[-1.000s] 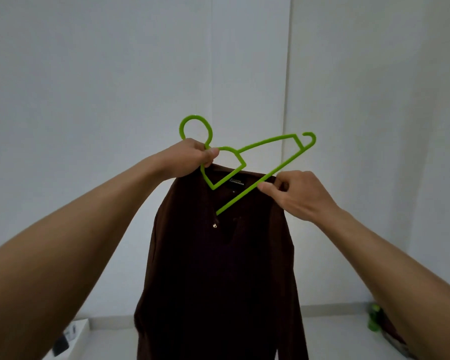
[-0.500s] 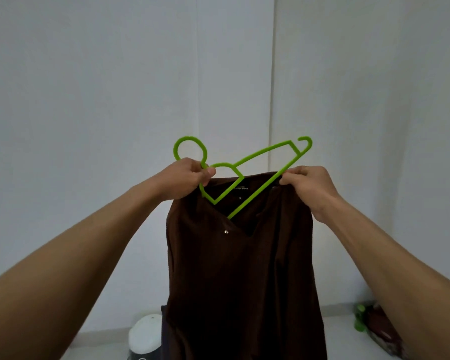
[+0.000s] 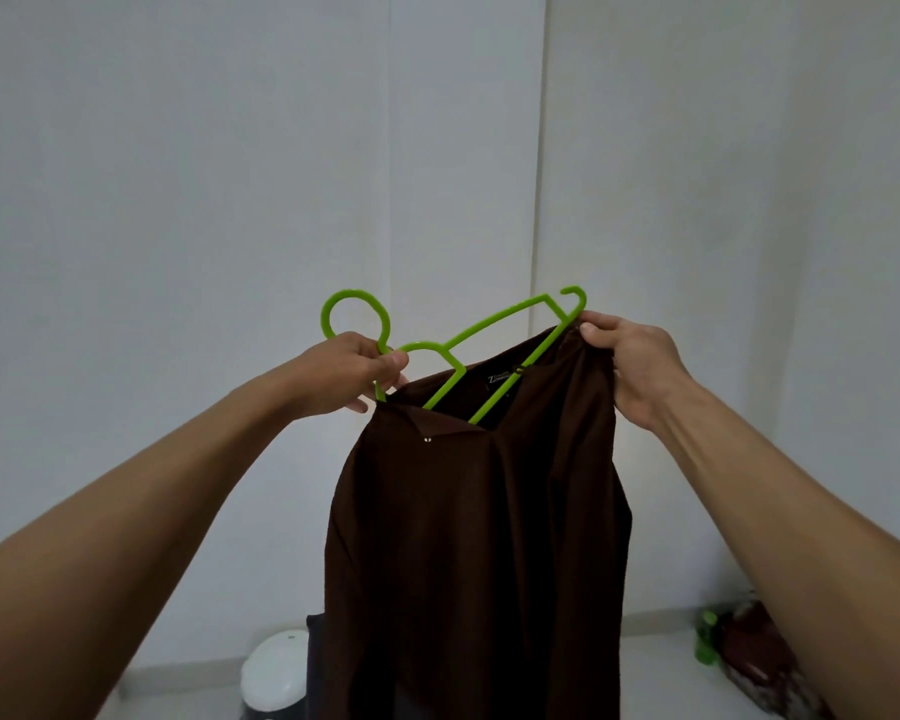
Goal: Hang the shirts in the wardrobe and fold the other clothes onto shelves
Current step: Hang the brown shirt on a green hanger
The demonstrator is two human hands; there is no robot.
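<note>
A dark brown shirt (image 3: pixel 479 537) hangs in front of me, held up in the air. A bright green plastic hanger (image 3: pixel 494 330) is tilted, its lower end inside the shirt's neck opening and its right end sticking up and out. My left hand (image 3: pixel 349 376) pinches the hanger at the base of its round hook, together with the left side of the collar. My right hand (image 3: pixel 630 356) grips the shirt's right shoulder fabric at the hanger's right tip. The hanger's lower left part is hidden inside the shirt.
White walls meet in a corner (image 3: pixel 539 200) behind the shirt. On the floor stand a white rounded appliance (image 3: pixel 276 672) at lower left and a reddish-brown bundle (image 3: pixel 754 652) with a green bottle (image 3: pixel 706 636) at lower right.
My right hand slid up and to the right, pulling the shirt's shoulder toward the hanger's right tip. The shirt and hanger sit lower in view, and the white appliance came into sight.
</note>
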